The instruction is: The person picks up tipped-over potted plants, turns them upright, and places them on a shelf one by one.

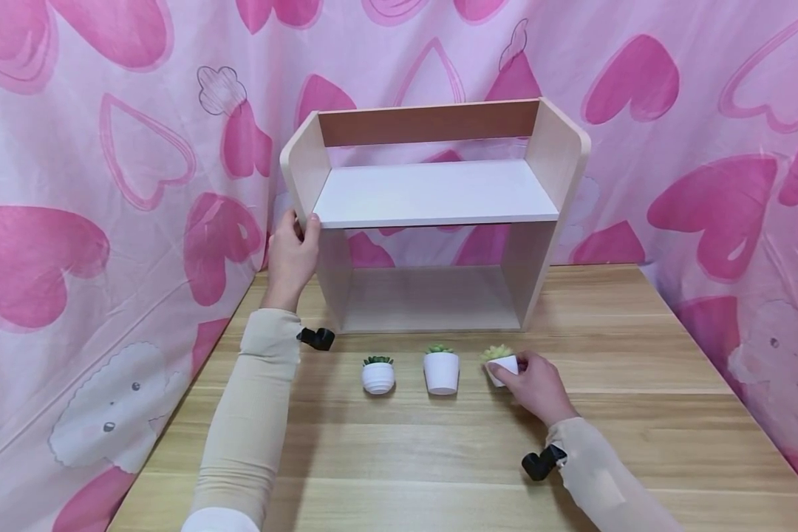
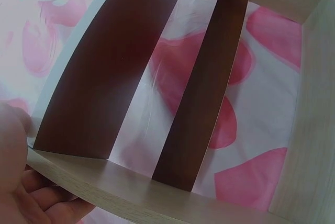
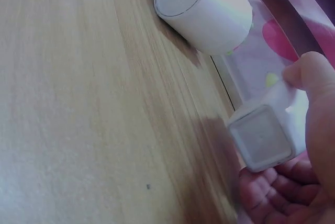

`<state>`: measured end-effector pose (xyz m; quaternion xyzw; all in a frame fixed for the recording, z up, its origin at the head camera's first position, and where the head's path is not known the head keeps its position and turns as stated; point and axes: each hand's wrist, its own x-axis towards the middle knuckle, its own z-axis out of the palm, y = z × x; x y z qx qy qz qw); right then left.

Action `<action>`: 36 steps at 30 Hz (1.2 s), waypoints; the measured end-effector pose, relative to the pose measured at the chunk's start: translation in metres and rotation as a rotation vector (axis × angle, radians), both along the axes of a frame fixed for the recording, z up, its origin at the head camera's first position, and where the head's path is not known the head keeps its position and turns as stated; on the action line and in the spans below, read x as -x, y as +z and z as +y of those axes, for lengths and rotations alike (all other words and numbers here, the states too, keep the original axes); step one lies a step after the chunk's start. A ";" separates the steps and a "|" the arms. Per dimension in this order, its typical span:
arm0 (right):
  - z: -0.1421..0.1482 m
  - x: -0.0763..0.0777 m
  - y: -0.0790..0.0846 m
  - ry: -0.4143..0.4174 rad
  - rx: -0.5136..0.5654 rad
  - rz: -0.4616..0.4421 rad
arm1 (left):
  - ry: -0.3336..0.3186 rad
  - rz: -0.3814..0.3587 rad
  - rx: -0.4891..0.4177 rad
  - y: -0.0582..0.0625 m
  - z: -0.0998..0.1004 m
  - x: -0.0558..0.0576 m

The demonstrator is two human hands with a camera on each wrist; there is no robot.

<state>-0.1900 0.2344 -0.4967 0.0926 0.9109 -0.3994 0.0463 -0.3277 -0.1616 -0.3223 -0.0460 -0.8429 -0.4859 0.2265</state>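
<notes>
My left hand (image 1: 292,258) grips the left side panel of a pale wooden shelf unit (image 1: 435,193), near its white middle board. In the left wrist view, the thumb lies over the panel's edge and the fingers curl beneath it. My right hand (image 1: 541,386) pinches a small white square-based pot (image 3: 264,135) holding a pale green succulent (image 1: 497,353). That pot is tilted, its base facing the right wrist camera. Beside it, a taller white potted succulent (image 1: 442,373) shows its round base in the right wrist view. Further left is a ribbed white potted succulent (image 1: 378,377).
The shelf unit stands toward the back of a wood-grain table (image 1: 399,458), behind the pots. A pink heart-patterned curtain (image 1: 153,148) hangs behind and along both sides. Black wrist cameras are worn on both sleeves.
</notes>
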 end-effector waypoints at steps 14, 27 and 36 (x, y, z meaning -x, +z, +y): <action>-0.001 -0.002 -0.005 -0.024 0.066 0.171 | -0.035 -0.013 -0.020 0.000 0.000 0.000; -0.003 -0.002 -0.012 -0.019 0.124 0.171 | -0.040 -0.012 -0.030 0.000 -0.001 0.001; -0.008 -0.004 -0.014 -0.006 0.153 0.170 | -0.050 -0.039 -0.047 -0.002 -0.003 0.000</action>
